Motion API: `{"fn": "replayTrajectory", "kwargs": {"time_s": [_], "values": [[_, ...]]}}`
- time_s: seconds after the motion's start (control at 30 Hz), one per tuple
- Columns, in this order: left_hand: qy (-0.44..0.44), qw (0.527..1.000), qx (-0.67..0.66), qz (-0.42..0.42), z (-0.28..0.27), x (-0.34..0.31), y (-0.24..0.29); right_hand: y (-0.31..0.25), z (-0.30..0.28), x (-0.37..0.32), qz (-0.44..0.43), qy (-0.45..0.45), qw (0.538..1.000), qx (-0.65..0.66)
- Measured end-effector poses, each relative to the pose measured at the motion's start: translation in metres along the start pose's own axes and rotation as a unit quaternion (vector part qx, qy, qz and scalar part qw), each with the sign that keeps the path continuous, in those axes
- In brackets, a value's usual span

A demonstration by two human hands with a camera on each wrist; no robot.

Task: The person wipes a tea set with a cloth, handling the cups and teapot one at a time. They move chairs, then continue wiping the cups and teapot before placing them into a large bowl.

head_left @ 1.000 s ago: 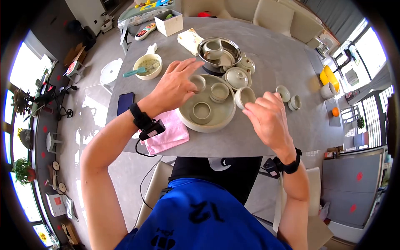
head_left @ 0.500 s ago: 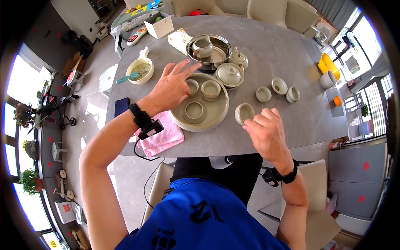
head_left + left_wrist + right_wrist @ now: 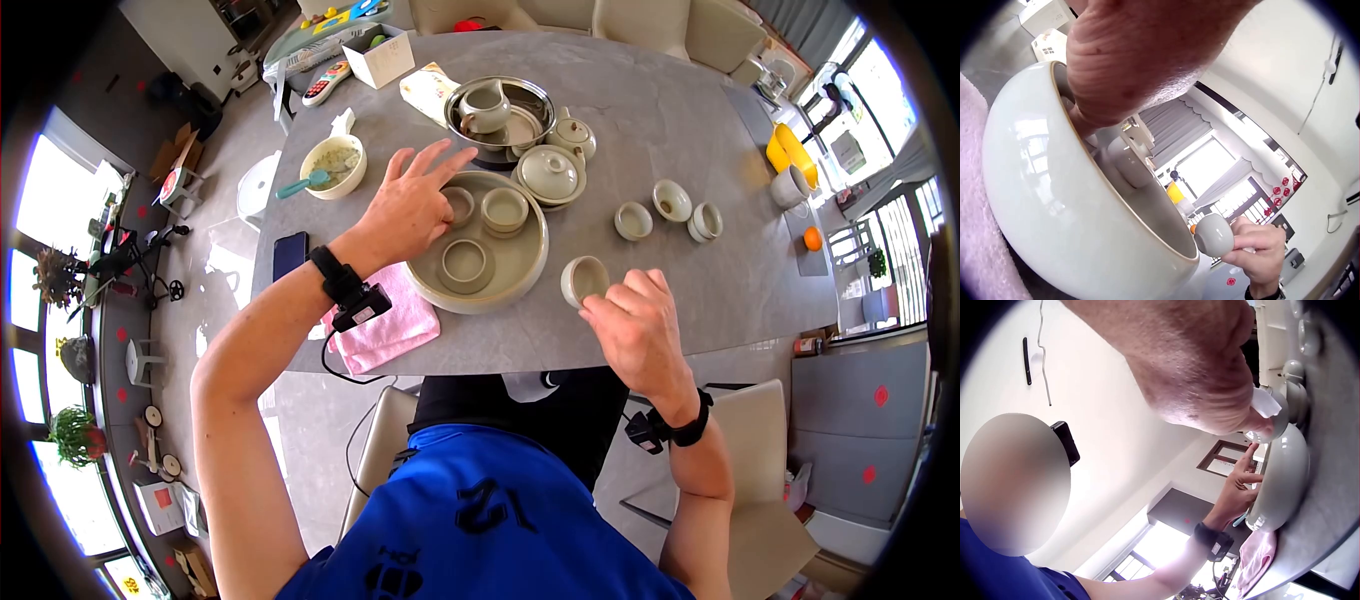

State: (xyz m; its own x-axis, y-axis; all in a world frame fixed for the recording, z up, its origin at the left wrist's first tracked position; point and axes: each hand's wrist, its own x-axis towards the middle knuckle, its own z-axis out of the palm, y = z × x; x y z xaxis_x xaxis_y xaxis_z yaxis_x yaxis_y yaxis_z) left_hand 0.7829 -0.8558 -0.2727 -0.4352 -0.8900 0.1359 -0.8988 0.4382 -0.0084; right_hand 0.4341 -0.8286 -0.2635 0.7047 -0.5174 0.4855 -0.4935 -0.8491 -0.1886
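Note:
My left hand (image 3: 405,215) reaches over the near-left rim of a wide ceramic basin (image 3: 530,270). Thumb and index finger pinch a small teacup (image 3: 462,203) inside it, while the other fingers stretch out. Two more cups sit in the basin: a taller cup (image 3: 505,210) and a low one (image 3: 465,260). To the basin's right, my right hand (image 3: 640,325) grips a pale teacup (image 3: 584,281) by its side, its mouth facing up and tilted. The left wrist view shows this same cup (image 3: 1214,235) in the right hand's fingers, beside the basin's rim.
Behind the basin stand a lidded bowl (image 3: 550,175), a teapot (image 3: 573,135) and a metal pot (image 3: 545,100) with a pitcher (image 3: 485,107) inside. Several small cups (image 3: 633,221) stand to the right. A pink towel (image 3: 385,330), phone (image 3: 291,255) and food bowl (image 3: 355,180) lie leftward.
My right hand has brought its cup away from the basin, toward the near right. The left hand's cup has settled lower in the basin. The head view has shifted slightly.

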Motion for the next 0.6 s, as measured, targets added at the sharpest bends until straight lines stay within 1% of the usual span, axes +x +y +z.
{"fn": "replayTrajectory", "kwargs": {"time_s": [0.23, 0.33, 0.4, 0.43, 0.47, 0.5, 0.53, 0.57, 0.6], "values": [[-0.010, 1.000, 0.001, -0.018, 0.000, -0.003, 0.000, -0.004, 0.003, -0.002, 0.004, -0.012, 1.000, 0.013], [0.083, 0.995, -0.039, -0.040, -0.018, -0.014, 0.008, -0.004, 0.004, -0.002, -0.006, 0.003, 1.000, 0.012], [0.149, 0.985, -0.069, -0.051, -0.040, -0.025, 0.023, -0.007, 0.000, -0.002, -0.004, 0.021, 1.000, 0.012], [0.179, 0.978, -0.097, -0.049, -0.054, -0.032, 0.039, -0.009, -0.002, -0.002, -0.004, 0.033, 0.999, 0.037], [0.191, 0.966, -0.171, -0.035, -0.053, -0.041, 0.049, -0.011, -0.005, 0.002, -0.008, 0.045, 0.997, 0.062], [0.122, 0.938, -0.319, -0.069, -0.062, -0.048, 0.066, -0.014, -0.008, 0.005, -0.014, 0.058, 0.994, 0.089], [0.049, 0.883, -0.456, -0.103, -0.071, -0.054, 0.085, -0.019, -0.011, 0.007, -0.013, 0.052, 0.990, 0.132], [0.021, 0.791, -0.603, -0.104, -0.061, -0.062, 0.099, -0.023, -0.013, 0.011, -0.014, 0.047, 0.983, 0.176], [-0.005, 0.676, -0.730, -0.102, -0.048, -0.067, 0.111, -0.027, -0.013, 0.016, -0.018, 0.043, 0.974, 0.220]]}}
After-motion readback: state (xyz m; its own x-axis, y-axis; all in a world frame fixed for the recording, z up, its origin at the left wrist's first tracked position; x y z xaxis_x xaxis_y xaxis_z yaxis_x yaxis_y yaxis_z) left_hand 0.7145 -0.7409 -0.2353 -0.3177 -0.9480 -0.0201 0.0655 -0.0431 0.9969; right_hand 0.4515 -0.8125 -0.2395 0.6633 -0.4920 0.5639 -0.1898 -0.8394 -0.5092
